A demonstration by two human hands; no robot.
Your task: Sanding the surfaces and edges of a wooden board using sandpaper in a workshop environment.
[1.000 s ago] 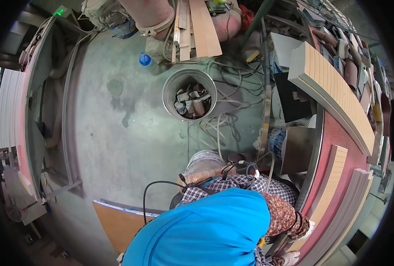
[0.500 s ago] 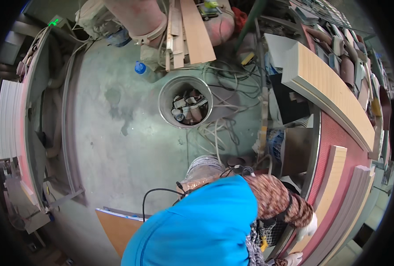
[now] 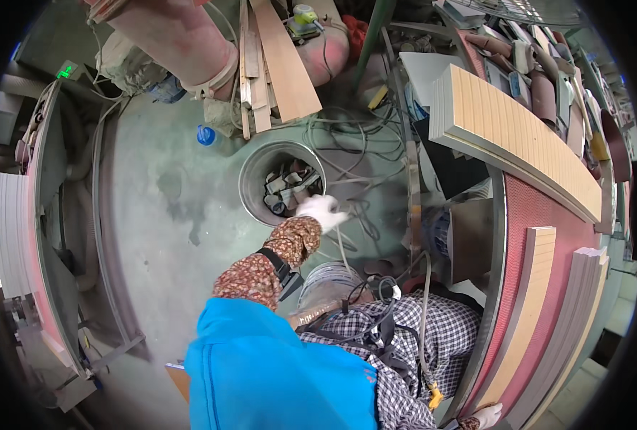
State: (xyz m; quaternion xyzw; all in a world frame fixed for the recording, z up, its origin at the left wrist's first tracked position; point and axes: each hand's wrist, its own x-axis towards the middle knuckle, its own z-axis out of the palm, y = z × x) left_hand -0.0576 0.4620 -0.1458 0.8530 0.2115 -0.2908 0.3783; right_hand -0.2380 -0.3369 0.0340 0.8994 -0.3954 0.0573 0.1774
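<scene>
Left hand (image 3: 320, 212), white-gloved, is out over the near right rim of the metal bin (image 3: 256, 179); blurred, so can't tell if it is open, closed or holding something small, or if it touches the rim. Bin has scraps (image 3: 290, 188) in it. Right hand (image 3: 487, 416), also gloved, is at the near end of the pale wood plank (image 3: 526, 308), low at the picture edge; contact looks likely, grip can't be told.

Plank lies flat on the red tabletop (image 3: 526, 204) at the person's right, lengthwise, between the tabletop's metal edge and a grey strip stack (image 3: 566, 326). Pale slatted panels (image 3: 519, 122) are stacked at the far end.

Step in hand, as judged: working on the plank, with a side reach to the bin, probably to drop or pick something; direction unclear. Next move would call for the left hand clearing the rim and crossing to the tabletop, right hand steadying the plank's near end. Watch the loose hose (image 3: 426, 308) with its yellow end piece (image 3: 434, 396) near the lap; an arm crossing there could snag it.
</scene>
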